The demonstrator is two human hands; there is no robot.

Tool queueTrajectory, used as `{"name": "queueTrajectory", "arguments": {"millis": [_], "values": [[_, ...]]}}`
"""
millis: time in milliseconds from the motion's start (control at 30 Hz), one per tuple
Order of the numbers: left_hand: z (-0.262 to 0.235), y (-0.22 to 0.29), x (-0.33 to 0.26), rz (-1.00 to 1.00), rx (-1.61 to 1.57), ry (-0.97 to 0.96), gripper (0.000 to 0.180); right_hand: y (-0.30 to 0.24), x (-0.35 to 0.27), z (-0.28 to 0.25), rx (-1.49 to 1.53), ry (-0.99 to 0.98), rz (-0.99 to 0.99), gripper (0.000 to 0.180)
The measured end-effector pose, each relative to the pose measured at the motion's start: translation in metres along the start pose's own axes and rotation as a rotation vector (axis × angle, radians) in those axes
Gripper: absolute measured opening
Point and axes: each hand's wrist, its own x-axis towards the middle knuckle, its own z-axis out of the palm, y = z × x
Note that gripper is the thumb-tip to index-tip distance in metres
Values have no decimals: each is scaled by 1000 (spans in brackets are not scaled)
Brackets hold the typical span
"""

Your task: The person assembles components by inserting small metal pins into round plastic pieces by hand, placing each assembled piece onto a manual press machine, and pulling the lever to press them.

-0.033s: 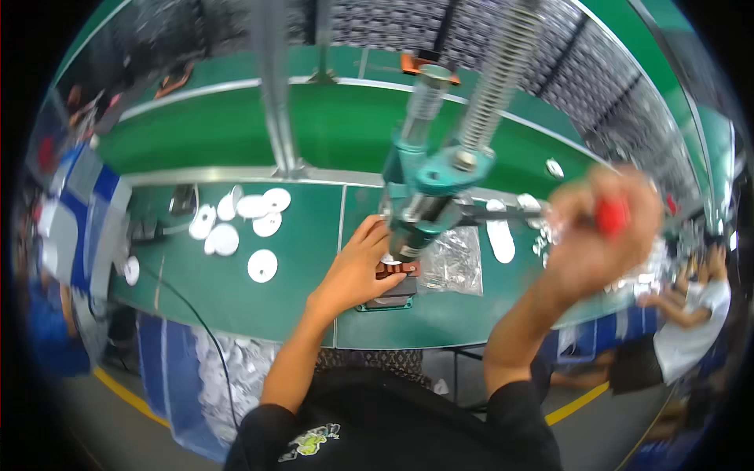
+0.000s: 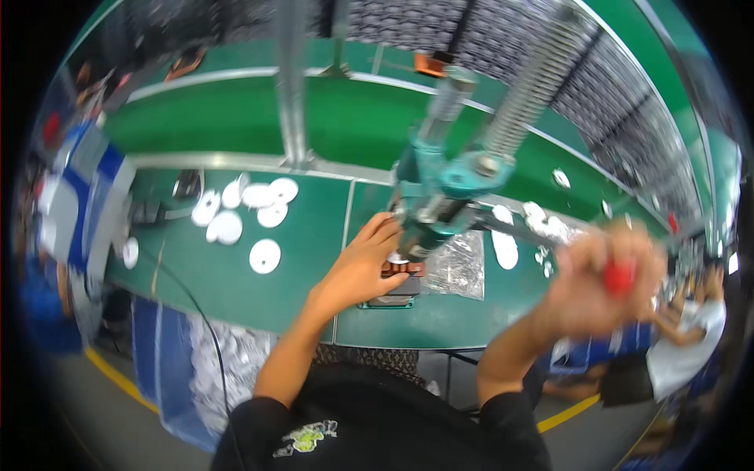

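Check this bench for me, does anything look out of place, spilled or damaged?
Nothing looks damaged or spilled. The white discs lie loosely scattered on the green bench rather than stacked. The left hand rests at the base of the teal press, and the right hand, blurred, grips its red-tipped lever.

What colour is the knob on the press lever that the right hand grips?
Red; the knob shows between the right hand's fingers in the head view.

White discs (image 2: 250,213) lie left on the table (image 2: 314,298); the press (image 2: 440,200) stands centre, a plastic bag (image 2: 458,268) just right.
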Motion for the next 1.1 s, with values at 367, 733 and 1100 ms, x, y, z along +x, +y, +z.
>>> {"name": "queueTrajectory", "arguments": {"millis": [367, 733, 1100], "values": [[39, -2, -3, 55, 167, 389, 71, 10, -96, -27, -446, -193, -474, 31], [8, 62, -101, -72, -324, 321, 46, 63, -135, -64, -953, -364, -140, 48], [12, 44, -133, -585, -1114, 18, 37, 82, -188, -77, -1170, -680, -9, 50]]}}
